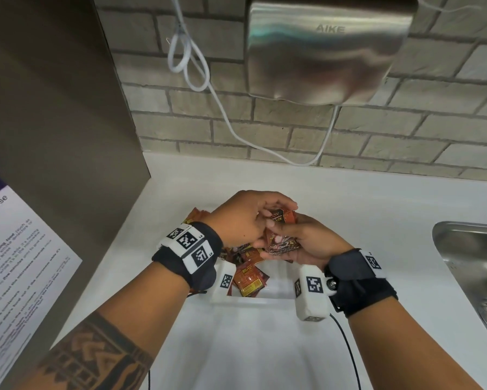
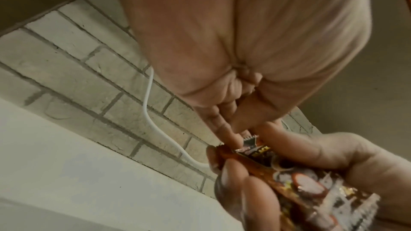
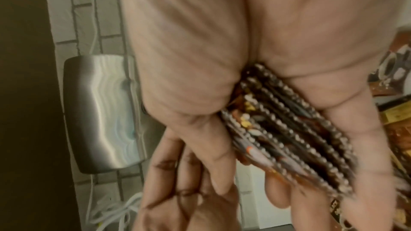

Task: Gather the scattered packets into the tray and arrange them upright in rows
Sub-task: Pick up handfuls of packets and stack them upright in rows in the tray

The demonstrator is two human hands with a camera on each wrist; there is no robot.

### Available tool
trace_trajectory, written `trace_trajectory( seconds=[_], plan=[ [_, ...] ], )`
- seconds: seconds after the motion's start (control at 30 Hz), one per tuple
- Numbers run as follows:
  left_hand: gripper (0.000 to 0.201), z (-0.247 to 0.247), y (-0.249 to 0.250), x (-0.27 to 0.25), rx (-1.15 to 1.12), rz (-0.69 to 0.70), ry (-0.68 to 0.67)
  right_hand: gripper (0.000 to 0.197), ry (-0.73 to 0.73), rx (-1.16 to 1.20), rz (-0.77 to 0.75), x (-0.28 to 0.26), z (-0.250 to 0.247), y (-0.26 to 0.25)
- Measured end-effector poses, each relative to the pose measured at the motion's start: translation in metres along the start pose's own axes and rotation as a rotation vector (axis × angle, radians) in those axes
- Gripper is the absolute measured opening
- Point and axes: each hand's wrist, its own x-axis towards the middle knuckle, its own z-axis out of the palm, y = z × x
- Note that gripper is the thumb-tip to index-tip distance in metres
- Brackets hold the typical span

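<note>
Both forearms are bare, each wrapped just behind the hands by a wide black wrist strap (image 1: 201, 266) carrying white blocks printed with black square fiducial markers. A white boxy camera unit (image 1: 312, 294) with more markers and a small metal screw hangs under the right strap (image 1: 360, 280), a thin black cable (image 1: 349, 350) trailing back from it. The left forearm bears a dark geometric band tattoo (image 1: 96, 358), well behind the left hand (image 1: 242, 218).

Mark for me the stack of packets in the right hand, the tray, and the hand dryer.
stack of packets (image 3: 295, 129): right wrist view, on the crimped edges fanned between thumb and fingers.
tray (image 1: 276, 287): head view, on its bare white floor near the front.
hand dryer (image 1: 326, 49): head view, on the steel front cover.
</note>
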Motion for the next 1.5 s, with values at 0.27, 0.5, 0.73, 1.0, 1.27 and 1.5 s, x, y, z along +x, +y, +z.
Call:
trace_trajectory(
  seconds=[0.27, 0.5, 0.73, 1.0, 1.27, 1.5],
  plan=[
    [0.084, 0.011, -0.019, 0.003, -0.034, -0.033, -0.137, 0.048, -0.02, 0.123, 0.038, 0.004, -0.001, 0.0],
    [0.109, 0.012, -0.023, 0.007, -0.058, -0.025, -0.179, 0.023, 0.036, 0.192, 0.071, 0.005, -0.003, 0.0],
    [0.096, 0.024, -0.024, 0.007, 0.198, 0.034, -0.06, 0.02, 0.165, 0.151, 0.036, 0.009, 0.009, 0.001],
    [0.097, 0.021, -0.019, 0.007, 0.519, 0.108, -0.067, 0.015, 0.191, 0.065, -0.053, 0.009, 0.01, 0.005],
    [0.108, 0.026, -0.025, 0.011, 0.554, 0.082, -0.044, 0.02, 0.188, -0.078, -0.075, 0.006, 0.008, 0.003],
    [0.1, 0.025, -0.028, 0.014, 0.558, 0.025, -0.054, 0.012, 0.185, -0.071, -0.075, 0.003, 0.01, 0.003]
  ],
)
